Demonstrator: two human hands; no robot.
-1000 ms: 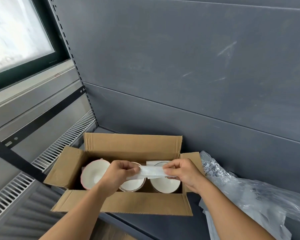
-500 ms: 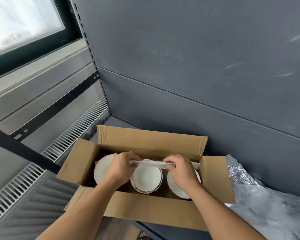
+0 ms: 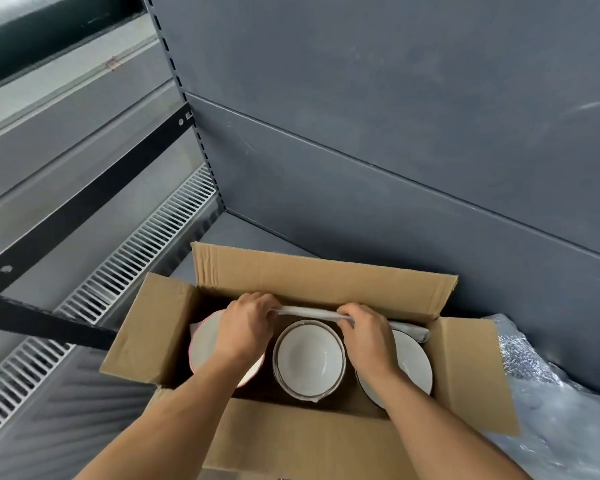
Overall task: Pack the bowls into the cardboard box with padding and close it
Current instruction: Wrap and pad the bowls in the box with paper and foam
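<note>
So only the one head view here, looking down into the open cardboard box (image 3: 312,275) sitting on a dark shelf with all four flaps folded out. Both hands are inside it: the left hand (image 3: 245,329) and the right hand (image 3: 368,336) each have fingers curled and pinched on a strip of white padding (image 3: 307,311), which runs along the far wall of the box at about 12 o'clock from the middle bowl. Looks to me like they're tucking that strip down between the bowls and the back wall. If I were doing it, I'd keep the strip flat and taut between both pinches and slide it straight down the cardboard so it doesn't bunch up on a rim, then press it snug so nothing rattles; pushing on the bowls themselves seems like the way to chip one. Count time: three bowls in a row, open side up. The middle bowl (image 3: 309,362) is fully visible, the left bowl (image 3: 205,344) with a reddish rim sits at 9 o'clock from it, partly under the left wrist, and the right bowl (image 3: 413,362) is at 3 o'clock, partly under the right forearm. One box, one padding strip in hand, and a heap of bubble wrap (image 3: 551,410) outside the box at 3 o'clock. Flaps aren't closed yet, so that part's still to do.
</note>
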